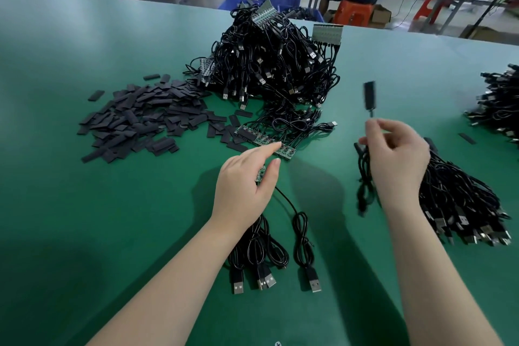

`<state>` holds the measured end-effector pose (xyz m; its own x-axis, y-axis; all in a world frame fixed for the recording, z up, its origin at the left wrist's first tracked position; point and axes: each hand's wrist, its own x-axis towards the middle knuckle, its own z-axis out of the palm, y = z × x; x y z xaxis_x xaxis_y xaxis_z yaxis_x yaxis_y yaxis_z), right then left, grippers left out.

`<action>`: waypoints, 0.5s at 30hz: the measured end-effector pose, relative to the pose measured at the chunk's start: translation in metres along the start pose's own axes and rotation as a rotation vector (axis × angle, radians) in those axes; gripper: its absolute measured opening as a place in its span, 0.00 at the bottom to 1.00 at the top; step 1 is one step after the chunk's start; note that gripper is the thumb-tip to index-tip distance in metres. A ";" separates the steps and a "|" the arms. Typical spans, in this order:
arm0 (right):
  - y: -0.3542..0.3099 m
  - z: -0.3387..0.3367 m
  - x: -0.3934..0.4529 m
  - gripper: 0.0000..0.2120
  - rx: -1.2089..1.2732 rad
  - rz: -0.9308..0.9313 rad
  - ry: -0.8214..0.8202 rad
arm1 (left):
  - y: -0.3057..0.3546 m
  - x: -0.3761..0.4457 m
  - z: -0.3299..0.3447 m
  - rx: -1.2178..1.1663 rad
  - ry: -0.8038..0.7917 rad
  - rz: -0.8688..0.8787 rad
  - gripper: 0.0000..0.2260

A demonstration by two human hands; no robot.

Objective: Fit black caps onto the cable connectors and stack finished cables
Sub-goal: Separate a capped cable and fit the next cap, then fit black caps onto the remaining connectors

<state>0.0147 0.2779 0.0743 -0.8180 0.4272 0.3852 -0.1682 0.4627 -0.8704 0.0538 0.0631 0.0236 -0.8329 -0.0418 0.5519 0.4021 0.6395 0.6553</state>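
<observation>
— Pinching what, exactly, was the right hand (398, 160)?

— A thin black cable (365, 177), held between thumb and fingertips above the counter (84, 64). Its capped end (369, 95) stood up above the hand, a blurred black rectangular sleeve, while the rest of the cable hung in loops below the wrist.

— And the left hand (247, 177)?

— Its fingers lay mostly straight, reaching forward, with a small green board (260, 173) under the palm; whether it gripped that board I could not tell. The index finger touched a strip of green boards (259, 140) just ahead of it.

— Where were the caps?

— A loose heap of flat black caps (140, 118) lay to the left of that strip, well ahead of the left hand. Behind it rose a big tangle of uncapped cables (269, 64).

— And the finished ones?

— A stack of cables (463, 205) sat just right of the right hand, plugs pointing toward the person. Four more cables (269, 255) lay near the left forearm, USB plugs toward the near edge. Another pile (500, 104) sat at the far right edge.

— Room to move?

— Bare green surface stretched between the two arms and far to the left.
</observation>
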 end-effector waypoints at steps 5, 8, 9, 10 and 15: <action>0.033 0.001 0.004 0.15 -1.058 -0.189 -0.277 | 0.000 -0.001 0.002 -0.001 0.001 0.035 0.15; 0.045 0.004 -0.003 0.16 -1.309 -0.169 -0.386 | -0.001 0.000 0.001 -0.012 0.022 0.022 0.15; 0.048 0.004 -0.002 0.16 -1.329 -0.123 -0.418 | -0.001 0.000 0.001 -0.011 0.029 0.016 0.14; 0.052 0.003 0.001 0.17 -1.345 -0.072 -0.436 | -0.002 0.001 0.001 -0.009 0.034 0.008 0.13; 0.068 -0.013 0.017 0.18 -1.414 0.096 -0.407 | -0.002 0.001 -0.001 -0.004 0.044 -0.016 0.13</action>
<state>-0.0032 0.3270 0.0258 -0.9298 0.3672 0.0251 0.3634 0.9050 0.2211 0.0522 0.0610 0.0237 -0.8219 -0.0855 0.5632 0.3904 0.6353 0.6663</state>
